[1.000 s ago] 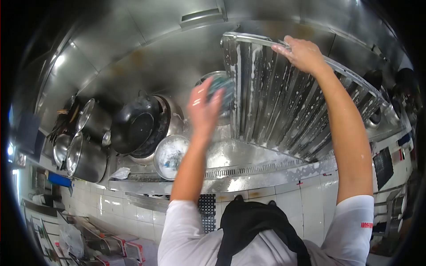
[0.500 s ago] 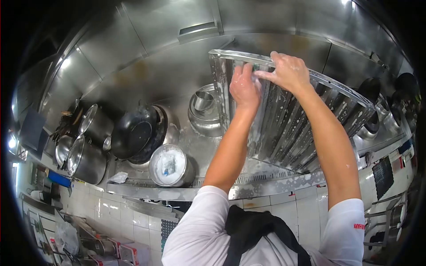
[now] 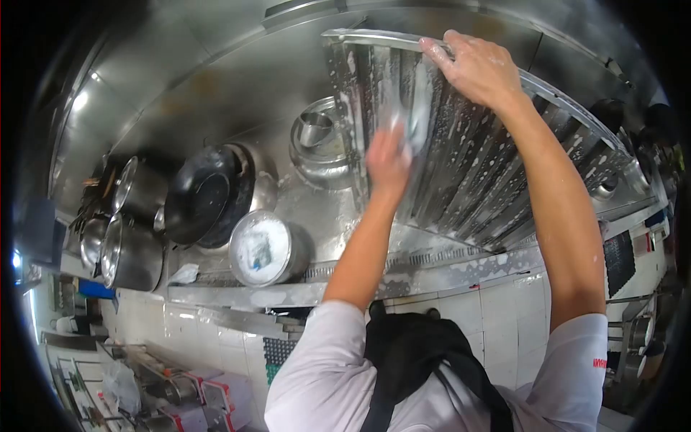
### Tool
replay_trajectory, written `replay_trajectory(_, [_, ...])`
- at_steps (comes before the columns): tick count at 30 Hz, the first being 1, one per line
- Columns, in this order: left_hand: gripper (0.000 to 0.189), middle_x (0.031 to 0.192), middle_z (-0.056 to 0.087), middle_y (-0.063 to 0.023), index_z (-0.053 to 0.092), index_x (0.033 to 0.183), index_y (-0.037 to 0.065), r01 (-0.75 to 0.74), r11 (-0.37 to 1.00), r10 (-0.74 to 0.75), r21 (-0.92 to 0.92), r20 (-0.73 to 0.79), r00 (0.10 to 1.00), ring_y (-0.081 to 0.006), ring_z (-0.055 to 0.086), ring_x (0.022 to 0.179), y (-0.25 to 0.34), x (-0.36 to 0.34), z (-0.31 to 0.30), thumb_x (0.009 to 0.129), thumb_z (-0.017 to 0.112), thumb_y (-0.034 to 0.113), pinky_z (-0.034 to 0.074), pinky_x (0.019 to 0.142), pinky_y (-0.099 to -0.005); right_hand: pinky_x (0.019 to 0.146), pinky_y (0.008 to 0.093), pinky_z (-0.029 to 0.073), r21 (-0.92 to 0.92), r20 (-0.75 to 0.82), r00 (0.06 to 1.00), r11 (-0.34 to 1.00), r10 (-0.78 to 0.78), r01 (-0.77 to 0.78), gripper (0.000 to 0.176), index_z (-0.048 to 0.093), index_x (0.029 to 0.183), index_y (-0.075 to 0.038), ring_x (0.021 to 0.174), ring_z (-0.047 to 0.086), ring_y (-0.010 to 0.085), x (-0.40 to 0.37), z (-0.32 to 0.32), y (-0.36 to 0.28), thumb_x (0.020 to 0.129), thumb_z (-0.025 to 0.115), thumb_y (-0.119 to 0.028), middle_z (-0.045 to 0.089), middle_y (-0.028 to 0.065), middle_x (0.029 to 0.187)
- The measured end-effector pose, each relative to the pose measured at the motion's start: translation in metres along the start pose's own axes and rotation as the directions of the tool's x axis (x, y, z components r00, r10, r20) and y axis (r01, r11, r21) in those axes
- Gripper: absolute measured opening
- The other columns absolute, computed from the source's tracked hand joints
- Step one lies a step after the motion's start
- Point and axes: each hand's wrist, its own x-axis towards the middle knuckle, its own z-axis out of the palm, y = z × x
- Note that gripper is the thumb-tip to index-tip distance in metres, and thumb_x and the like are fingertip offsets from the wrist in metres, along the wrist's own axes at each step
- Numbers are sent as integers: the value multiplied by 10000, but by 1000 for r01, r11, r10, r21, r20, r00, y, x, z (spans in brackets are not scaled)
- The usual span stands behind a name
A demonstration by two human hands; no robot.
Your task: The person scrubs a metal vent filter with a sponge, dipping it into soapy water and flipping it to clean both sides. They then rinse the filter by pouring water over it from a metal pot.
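A ribbed metal hood filter [image 3: 468, 173], streaked with suds, stands tilted on the steel counter in front of me. My right hand [image 3: 481, 70] is closed over its top rim, with foam on the fingers. Against the ribs on the filter's left side is my left hand [image 3: 387, 162], blurred by motion. A bit of green shows at its fingertips, seemingly a scouring pad [image 3: 412, 132] mostly hidden by the fingers and foam. White foam smears the ribs above that hand.
A pot of suds [image 3: 291, 252] with a small blue item inside stands near the counter's front edge. Left of it are a black wok [image 3: 198, 194] and steel pots [image 3: 133, 248]. Behind, a steel cup [image 3: 315, 129] sits on a round steel vessel [image 3: 317, 167].
My left hand has slid down the ribs from near the top rim, leaving foam above. My right hand stays on the rim. The whole view has shifted slightly.
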Motion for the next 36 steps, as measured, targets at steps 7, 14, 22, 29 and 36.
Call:
replay_trajectory(7, [293,831,619,-130,686,945,62,293,956,-294,23,3,956,-321,627,791,-46,-123,10,696,567,-36,511,701,-415,858,481,506,-33,69,998,999,1,1,685,645,1038,-26,964,655,391,14,-2,6,976,327,-630,693,210,1022])
replay_trajectory(14, [154,901,651,-133,655,968,47,-37,948,-46,-316,-251,967,-309,635,846,47,85,11,815,671,50,522,792,-374,825,489,509,-19,4,999,999,32,-32,622,647,993,-54,922,660,394,1,1,9,981,348,-600,700,195,976])
replay_trajectory(22, [771,1229,455,-261,409,1315,-45,168,980,-183,110,135,974,-409,462,1139,-11,-99,-36,811,766,416,410,956,-466,753,468,514,3,-90,995,999,-51,51,547,618,943,-67,875,661,366,-9,14,16,975,416,-574,696,169,871])
replay_trajectory(29, [606,1118,527,-257,485,1247,-31,207,971,-235,121,320,918,-451,523,1022,-21,-157,-39,831,738,329,449,896,-488,716,477,515,-11,-96,988,993,-118,118,569,610,949,-56,852,655,379,0,9,19,928,483,-610,689,176,855])
replay_trajectory(36, [428,888,643,-188,621,1133,27,159,987,-160,22,176,971,-400,648,780,-8,-89,-9,711,578,-34,536,703,-450,652,471,526,-39,-141,986,996,-89,84,575,608,874,-51,758,666,379,-6,10,15,925,490,-612,686,174,780])
